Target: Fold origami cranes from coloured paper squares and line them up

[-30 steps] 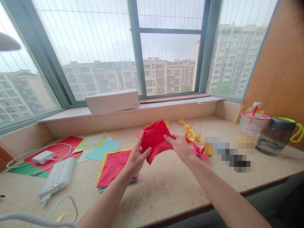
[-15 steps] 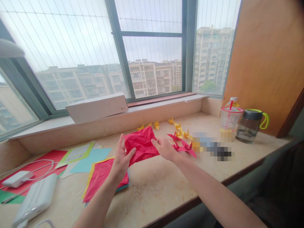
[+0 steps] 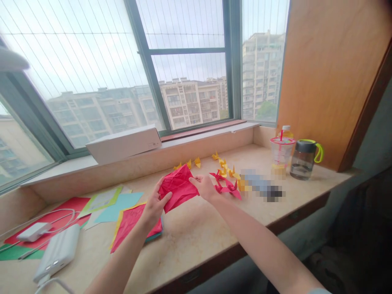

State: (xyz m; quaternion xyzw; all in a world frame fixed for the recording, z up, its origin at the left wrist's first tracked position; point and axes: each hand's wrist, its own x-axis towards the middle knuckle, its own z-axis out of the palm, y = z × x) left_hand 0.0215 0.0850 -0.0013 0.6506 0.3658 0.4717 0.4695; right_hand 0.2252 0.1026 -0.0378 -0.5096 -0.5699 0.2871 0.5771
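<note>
A creased sheet of red paper [image 3: 180,188] is held up above the table between both hands. My left hand [image 3: 157,203] grips its left edge, thumb on the face toward me and fingers behind. My right hand [image 3: 202,187] pinches the upper right edge. Just beyond and right of that hand lie red folded paper cranes [image 3: 229,188]. Several yellow paper cranes [image 3: 225,168] stand farther back along the table. Below my left forearm rests a stack of paper [image 3: 130,222], with a creased red sheet on top and yellow and blue edges showing.
At left lie light blue sheets [image 3: 121,207], a red sheet [image 3: 72,206], a white power bank [image 3: 59,251] and a charger [image 3: 34,232] with cables. A lidded cup [image 3: 281,153] and a bottle [image 3: 302,159] stand at right. A white box [image 3: 125,143] sits on the sill.
The view has shifted and tilted slightly. Both hands still hold the red paper, which now appears a little lower and more tilted.
</note>
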